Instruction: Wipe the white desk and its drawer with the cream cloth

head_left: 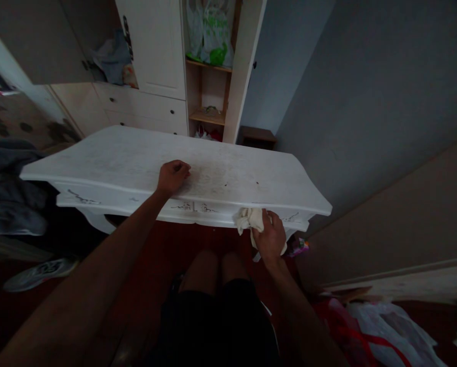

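My right hand (270, 235) grips a crumpled cream cloth (251, 219) against the front edge of a white table (152, 153), right of its middle. Part of the cloth hangs below my fingers. On the tabletop rests my left hand (173, 177), its fingers curled in, with nothing visible in them. Grey smudges and a few dark specks mark the top around and to the right of that hand. Carved dark-lined ornaments run along the table's front.
Behind the table stands a white wardrobe (155, 51) with an open door (247, 66) and plastic bags (213, 35) on a shelf. Dark clothes (10, 188) lie at the left, above a shoe (41, 272). More bags (388, 326) sit at lower right by the wall.
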Tool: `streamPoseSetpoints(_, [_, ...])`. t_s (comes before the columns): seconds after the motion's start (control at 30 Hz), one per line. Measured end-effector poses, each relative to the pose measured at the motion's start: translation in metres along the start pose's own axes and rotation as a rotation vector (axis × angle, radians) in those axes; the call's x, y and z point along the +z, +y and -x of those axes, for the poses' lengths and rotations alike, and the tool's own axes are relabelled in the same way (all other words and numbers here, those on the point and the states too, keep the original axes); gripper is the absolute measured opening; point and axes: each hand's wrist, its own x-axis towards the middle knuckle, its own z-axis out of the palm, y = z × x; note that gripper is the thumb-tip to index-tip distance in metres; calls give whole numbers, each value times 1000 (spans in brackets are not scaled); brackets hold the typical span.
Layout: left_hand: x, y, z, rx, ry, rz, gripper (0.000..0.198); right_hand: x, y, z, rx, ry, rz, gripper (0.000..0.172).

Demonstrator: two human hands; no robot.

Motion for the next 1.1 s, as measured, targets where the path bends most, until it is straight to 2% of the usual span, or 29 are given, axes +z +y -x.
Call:
streamPoseSetpoints(0.2, [-1, 5, 2, 8, 3, -78, 16, -11, 18, -9, -213, -129, 142, 67])
streamPoseSetpoints(0.4, [-1, 4, 5, 79, -4, -206, 20, -17, 57, -16, -323, -204, 326, 66])
streamPoseSetpoints(0.57, [-1, 4, 7, 145, -16, -299, 22, -27, 106, -1, -276, -249, 421, 63])
streamPoseSetpoints(0.7, [-1, 7, 7, 119, -9, -320, 21, -34, 132, 8, -180, -214, 418, 61])
streamPoseSetpoints(0.93, [-2, 10, 7, 94, -14, -327, 18, -35, 139, 8, -125, -104, 367, 54])
streamPoseSetpoints(1.1, [-2, 6, 4, 97, -15, -324, 21, -31, 143, -1, -151, -96, 401, 52])
